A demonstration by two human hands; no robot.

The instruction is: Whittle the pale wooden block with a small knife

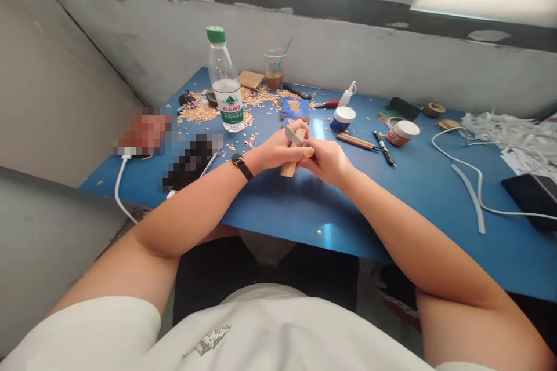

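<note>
The small wooden block is held between the two hands, over the blue table, set in from the middle of its near edge. Its lower end sticks out below the hands, pointing toward that edge. The blade of a knife lies across its upper part. The left hand has its fingers wrapped around the block, with the thumb reaching over it toward the other hand. The right hand is closed, apparently clamped on the knife's handle, which its fingers hide. The step in hand looks like paring the wood; whether the edge is biting cannot be told. A further stroke would call for a firm hold on the block and a thumb clear of the edge.

Just beyond the hands, toward the far edge, sits a blue box with chips on top. To its right stands a blue jar with a white lid; nearer are brown pencils and a black pen. Wood shavings spread near the far left corner, a water bottle standing among their near fringe. Toward the right edge lie a white cable and a dark device.
</note>
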